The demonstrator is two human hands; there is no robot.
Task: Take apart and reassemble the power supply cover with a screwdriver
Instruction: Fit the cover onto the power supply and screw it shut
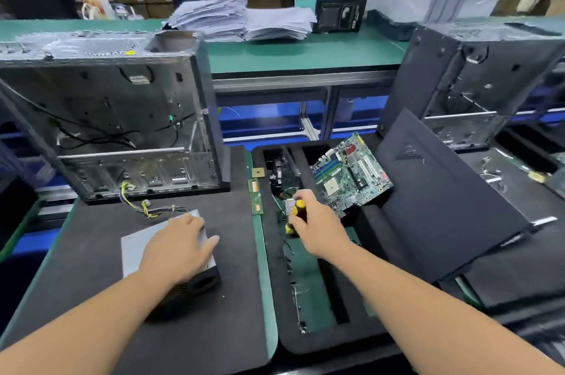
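Observation:
A grey metal power supply (pixel 134 247) lies flat on the black mat in front of me, its cable bundle (pixel 146 206) running back toward the open case. My left hand (pixel 180 247) rests on top of the supply with fingers spread. To its right, my right hand (pixel 318 226) grips the yellow-and-black handle of a screwdriver (pixel 295 212) over the foam tray. The screwdriver's tip is hidden below my hand.
An open computer case (pixel 122 118) stands behind the supply. A black foam tray (pixel 360 338) holds a tilted motherboard (pixel 351 173) and small parts; memory sticks (pixel 256 196) lie at its left edge. A dark side panel (pixel 443 197) leans at right, another case (pixel 477 78) behind it.

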